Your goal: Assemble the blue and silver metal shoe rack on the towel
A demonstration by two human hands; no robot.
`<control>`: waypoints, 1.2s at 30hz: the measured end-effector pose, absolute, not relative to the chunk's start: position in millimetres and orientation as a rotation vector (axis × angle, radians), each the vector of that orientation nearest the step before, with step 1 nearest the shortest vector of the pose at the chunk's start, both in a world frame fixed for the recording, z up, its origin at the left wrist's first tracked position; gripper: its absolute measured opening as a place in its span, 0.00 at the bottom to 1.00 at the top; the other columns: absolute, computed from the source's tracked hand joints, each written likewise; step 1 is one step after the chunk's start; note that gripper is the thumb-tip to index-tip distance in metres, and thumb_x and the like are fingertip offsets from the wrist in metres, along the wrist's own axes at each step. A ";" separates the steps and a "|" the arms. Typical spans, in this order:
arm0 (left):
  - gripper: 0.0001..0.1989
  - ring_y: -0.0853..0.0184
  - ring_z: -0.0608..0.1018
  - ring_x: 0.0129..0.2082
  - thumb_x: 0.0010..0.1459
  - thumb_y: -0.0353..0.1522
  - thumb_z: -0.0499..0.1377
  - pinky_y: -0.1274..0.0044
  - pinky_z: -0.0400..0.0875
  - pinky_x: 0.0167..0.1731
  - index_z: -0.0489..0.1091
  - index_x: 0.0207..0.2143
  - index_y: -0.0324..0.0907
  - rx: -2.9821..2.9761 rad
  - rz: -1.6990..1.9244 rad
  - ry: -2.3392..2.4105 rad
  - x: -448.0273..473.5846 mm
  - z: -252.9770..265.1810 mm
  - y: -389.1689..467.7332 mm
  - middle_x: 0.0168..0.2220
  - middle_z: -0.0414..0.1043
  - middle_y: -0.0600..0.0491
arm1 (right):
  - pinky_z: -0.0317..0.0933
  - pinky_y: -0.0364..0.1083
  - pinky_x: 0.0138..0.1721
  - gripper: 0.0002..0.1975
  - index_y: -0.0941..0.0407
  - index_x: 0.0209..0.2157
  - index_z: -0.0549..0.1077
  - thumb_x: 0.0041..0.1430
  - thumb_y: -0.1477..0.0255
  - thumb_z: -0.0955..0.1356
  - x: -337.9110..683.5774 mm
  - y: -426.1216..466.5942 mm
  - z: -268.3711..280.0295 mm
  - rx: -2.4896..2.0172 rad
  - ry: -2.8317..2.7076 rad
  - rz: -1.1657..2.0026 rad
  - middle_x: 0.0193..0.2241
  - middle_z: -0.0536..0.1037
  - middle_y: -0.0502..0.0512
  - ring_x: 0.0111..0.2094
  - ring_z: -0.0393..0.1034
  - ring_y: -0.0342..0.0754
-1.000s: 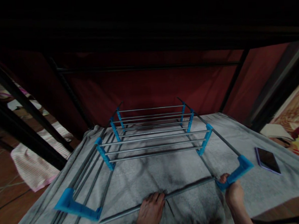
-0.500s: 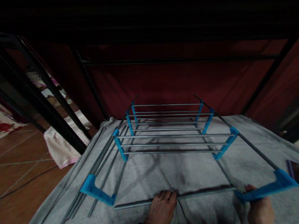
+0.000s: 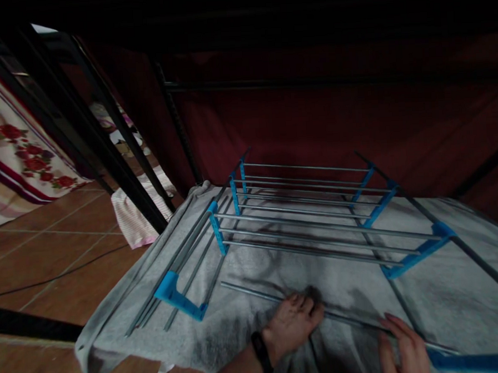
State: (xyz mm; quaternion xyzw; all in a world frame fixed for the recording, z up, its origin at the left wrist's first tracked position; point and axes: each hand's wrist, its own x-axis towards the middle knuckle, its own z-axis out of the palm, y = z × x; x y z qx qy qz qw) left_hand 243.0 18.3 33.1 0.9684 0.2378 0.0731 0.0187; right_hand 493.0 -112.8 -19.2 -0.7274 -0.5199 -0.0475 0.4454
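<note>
My left hand (image 3: 295, 320), with a dark band on the wrist, is closed around a thin grey metal tube (image 3: 254, 292) just above the grey cloth. Over the same tube, near its right end, my right hand (image 3: 403, 348) has its thumb and fingers apart; the fingers lie across the tube. A blue plastic bracket (image 3: 479, 362) at the lower right edge is partly cut off, close to my right hand. Beyond the hands lies a rack frame of grey rods (image 3: 318, 224) joined by blue plastic brackets (image 3: 216, 228). Another blue end bracket (image 3: 179, 297) is at its near left corner.
Several loose grey tubes (image 3: 182, 262) lie along the left side on the grey cloth (image 3: 165, 346). Black metal posts (image 3: 100, 144) stand at left, before a dark red curtain (image 3: 312, 122). A striped cloth (image 3: 135, 212) hangs near the tiled floor (image 3: 69, 251).
My view has turned left. The tube's left end has moved away from the near left bracket and farther from me. My right hand has left the right bracket and come over the tube.
</note>
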 end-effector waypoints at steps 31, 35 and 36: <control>0.26 0.55 0.71 0.57 0.58 0.26 0.53 0.62 0.65 0.60 0.62 0.60 0.36 1.586 1.360 2.047 116.1 -18.3 162.3 0.54 0.69 0.39 | 0.70 0.54 0.48 0.18 0.52 0.54 0.73 0.71 0.70 0.58 440.5 19.9 -49.9 -1.631 -2.159 -0.138 0.47 0.79 0.57 0.46 0.75 0.54; 0.24 0.53 0.74 0.53 0.59 0.27 0.52 0.61 0.69 0.56 0.64 0.58 0.35 1.609 1.305 2.089 116.1 -19.7 166.1 0.50 0.72 0.39 | 0.71 0.55 0.48 0.17 0.50 0.54 0.73 0.70 0.68 0.59 439.2 23.6 -50.5 -1.642 -2.135 -0.098 0.48 0.79 0.57 0.45 0.75 0.55; 0.23 0.53 0.74 0.53 0.60 0.27 0.52 0.61 0.69 0.55 0.64 0.58 0.36 1.609 1.291 2.102 115.6 -20.3 165.7 0.50 0.72 0.39 | 0.71 0.55 0.48 0.17 0.50 0.54 0.73 0.70 0.68 0.59 439.7 24.5 -50.3 -1.648 -2.126 -0.091 0.48 0.79 0.57 0.45 0.76 0.56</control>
